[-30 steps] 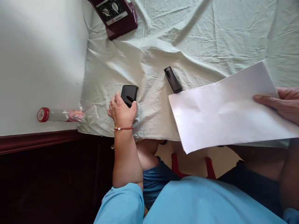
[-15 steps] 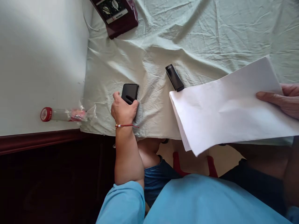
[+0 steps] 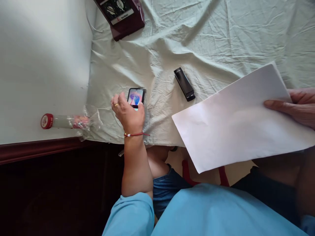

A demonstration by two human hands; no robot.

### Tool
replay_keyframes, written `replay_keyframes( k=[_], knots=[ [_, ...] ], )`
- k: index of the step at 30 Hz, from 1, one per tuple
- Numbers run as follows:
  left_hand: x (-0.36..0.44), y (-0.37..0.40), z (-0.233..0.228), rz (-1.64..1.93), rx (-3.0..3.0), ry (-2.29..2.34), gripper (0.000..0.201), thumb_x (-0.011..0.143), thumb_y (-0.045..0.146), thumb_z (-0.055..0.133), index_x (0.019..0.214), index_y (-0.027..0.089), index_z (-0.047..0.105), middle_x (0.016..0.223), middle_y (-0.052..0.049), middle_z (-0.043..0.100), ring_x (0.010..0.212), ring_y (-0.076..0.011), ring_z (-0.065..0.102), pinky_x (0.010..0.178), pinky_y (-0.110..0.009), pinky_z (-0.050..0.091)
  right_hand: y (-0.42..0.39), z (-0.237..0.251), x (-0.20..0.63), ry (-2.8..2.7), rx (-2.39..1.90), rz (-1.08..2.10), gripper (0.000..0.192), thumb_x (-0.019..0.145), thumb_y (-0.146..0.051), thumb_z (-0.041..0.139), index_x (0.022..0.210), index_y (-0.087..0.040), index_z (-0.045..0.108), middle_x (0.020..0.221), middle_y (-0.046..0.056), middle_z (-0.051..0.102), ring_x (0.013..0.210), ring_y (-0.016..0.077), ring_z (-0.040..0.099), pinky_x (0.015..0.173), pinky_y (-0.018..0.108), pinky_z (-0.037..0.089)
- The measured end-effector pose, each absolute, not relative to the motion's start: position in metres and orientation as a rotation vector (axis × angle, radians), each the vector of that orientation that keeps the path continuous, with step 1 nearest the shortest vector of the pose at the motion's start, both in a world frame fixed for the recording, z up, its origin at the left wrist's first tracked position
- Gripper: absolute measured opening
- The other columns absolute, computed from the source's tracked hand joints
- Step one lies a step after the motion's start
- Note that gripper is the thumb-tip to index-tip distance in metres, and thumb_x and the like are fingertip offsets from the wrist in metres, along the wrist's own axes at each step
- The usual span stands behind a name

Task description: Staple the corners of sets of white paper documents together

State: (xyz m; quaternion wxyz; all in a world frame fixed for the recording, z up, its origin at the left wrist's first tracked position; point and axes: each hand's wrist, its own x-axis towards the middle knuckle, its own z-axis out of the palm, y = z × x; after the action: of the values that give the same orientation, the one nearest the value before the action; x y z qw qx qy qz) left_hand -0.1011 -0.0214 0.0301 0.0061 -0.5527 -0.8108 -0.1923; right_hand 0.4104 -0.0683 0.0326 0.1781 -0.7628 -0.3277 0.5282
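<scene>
A smartphone (image 3: pixel 136 96) with its screen lit lies on the cloth. My left hand (image 3: pixel 130 115), wearing a ring and a red bracelet, is over the phone's near end. Its thumb is by the phone's right edge, and its fingers are spread off to the left. At the right, my right hand (image 3: pixel 301 106) grips white paper sheets (image 3: pixel 228 121) by the far end, thumb on top. The sheets are tilted and hang past the table's front edge. Between the phone and the paper lies a black stapler (image 3: pixel 184 83).
A pale green cloth (image 3: pixel 209 46) with wrinkles covers the table. At the back left stands a dark red box-like device (image 3: pixel 125 19) with dials. A red-capped clear container (image 3: pixel 62 121), partly in plastic wrap, is by the wall at the left.
The phone's screen has gone from dark to lit. My left fingers have lifted leftwards off it. The paper's left end has swung down towards me, away from the stapler.
</scene>
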Motion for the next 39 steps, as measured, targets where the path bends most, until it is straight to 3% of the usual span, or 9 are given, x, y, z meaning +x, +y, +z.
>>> replay_keyframes(
  k=[4, 11, 19, 24, 27, 31, 34, 36, 39],
  knots=[
    [-0.074, -0.031, 0.024, -1.080, -2.164, -2.101, 0.047, 0.107, 0.035, 0.063, 0.151, 0.022, 0.057, 0.159, -0.017, 0.063, 0.156, -0.0324, 0.058, 0.132, -0.053, 0.049, -0.064, 0.048, 0.389, -0.923, -2.171, 1.657, 0.097, 0.047, -0.075, 0.102, 0.127, -0.024, 0.080, 0.097, 0.015, 0.080, 0.063, 0.0375, 0.074, 0.041, 0.044, 0.059],
    [-0.013, -0.042, 0.020, -1.250, -2.912, -1.238, 0.057, 0.108, 0.049, 0.071, 0.156, 0.021, 0.058, 0.150, -0.017, 0.073, 0.152, -0.0341, 0.064, 0.131, -0.051, 0.052, -0.060, 0.053, 0.374, -0.963, -2.142, 1.619, 0.098, 0.039, -0.074, 0.104, 0.117, -0.019, 0.080, 0.094, 0.015, 0.079, 0.067, 0.0383, 0.075, 0.043, 0.044, 0.059],
    [-0.025, -0.038, 0.023, -1.240, -2.808, -1.782, 0.038, 0.101, 0.029, 0.073, 0.138, 0.021, 0.070, 0.133, -0.010, 0.083, 0.124, -0.0272, 0.080, 0.111, -0.042, 0.065, -0.059, 0.049, 0.372, -0.860, -2.019, 1.127, 0.082, 0.048, -0.072, 0.105, 0.107, -0.019, 0.083, 0.104, 0.011, 0.080, 0.067, 0.0206, 0.069, 0.046, 0.028, 0.053],
    [-0.030, -0.031, 0.010, -1.846, -2.690, -2.220, 0.062, 0.090, 0.051, 0.090, 0.140, 0.024, 0.065, 0.136, -0.012, 0.081, 0.125, -0.0290, 0.080, 0.105, -0.040, 0.067, -0.057, 0.045, 0.367, -0.906, -1.881, 0.965, 0.065, 0.064, -0.063, 0.104, 0.113, -0.024, 0.087, 0.130, 0.010, 0.079, 0.095, 0.0200, 0.074, 0.071, 0.030, 0.064],
    [-0.029, -0.028, 0.007, -2.219, -2.637, -2.485, 0.073, 0.080, 0.061, 0.099, 0.134, 0.026, 0.064, 0.120, -0.010, 0.084, 0.110, -0.0280, 0.084, 0.093, -0.039, 0.071, -0.052, 0.039, 0.370, -0.963, -1.748, 0.895, 0.056, 0.073, -0.057, 0.100, 0.118, -0.025, 0.088, 0.139, 0.008, 0.077, 0.111, 0.0193, 0.075, 0.093, 0.034, 0.066],
    [-0.023, -0.030, 0.017, -2.284, -2.672, -2.639, 0.053, 0.079, 0.064, 0.100, 0.104, 0.025, 0.074, 0.091, -0.002, 0.080, 0.078, -0.0192, 0.078, 0.067, -0.031, 0.066, -0.044, 0.036, 0.371, -0.958, -1.670, 0.888, 0.052, 0.074, -0.053, 0.100, 0.117, -0.027, 0.088, 0.138, 0.005, 0.078, 0.120, 0.0183, 0.074, 0.111, 0.036, 0.062],
    [-0.020, -0.032, 0.023, -2.184, -2.696, -2.653, 0.054, 0.083, 0.066, 0.097, 0.074, 0.023, 0.065, 0.066, 0.003, 0.061, 0.055, -0.0111, 0.057, 0.051, -0.027, 0.051, -0.041, 0.038, 0.368, -0.928, -1.654, 0.885, 0.054, 0.071, -0.053, 0.101, 0.116, -0.026, 0.088, 0.137, 0.005, 0.079, 0.123, 0.0212, 0.074, 0.116, 0.039, 0.061],
    [-0.021, -0.032, 0.022, -2.191, -2.640, -2.646, 0.057, 0.084, 0.065, 0.096, 0.069, 0.023, 0.060, 0.061, 0.004, 0.055, 0.053, -0.0103, 0.053, 0.052, -0.028, 0.051, -0.040, 0.039, 0.365, -0.911, -1.684, 0.898, 0.057, 0.071, -0.054, 0.101, 0.117, -0.025, 0.087, 0.139, 0.007, 0.078, 0.124, 0.0236, 0.074, 0.116, 0.041, 0.062],
    [-0.022, -0.031, 0.018, -2.371, -2.465, -2.701, 0.050, 0.078, 0.063, 0.101, 0.083, 0.022, 0.073, 0.076, 0.000, 0.075, 0.071, -0.0172, 0.073, 0.070, -0.034, 0.066, -0.040, 0.038, 0.361, -0.838, -1.722, 1.003, 0.063, 0.069, -0.052, 0.102, 0.121, -0.021, 0.085, 0.137, 0.011, 0.078, 0.112, 0.0252, 0.078, 0.102, 0.044, 0.068]
  ],
)
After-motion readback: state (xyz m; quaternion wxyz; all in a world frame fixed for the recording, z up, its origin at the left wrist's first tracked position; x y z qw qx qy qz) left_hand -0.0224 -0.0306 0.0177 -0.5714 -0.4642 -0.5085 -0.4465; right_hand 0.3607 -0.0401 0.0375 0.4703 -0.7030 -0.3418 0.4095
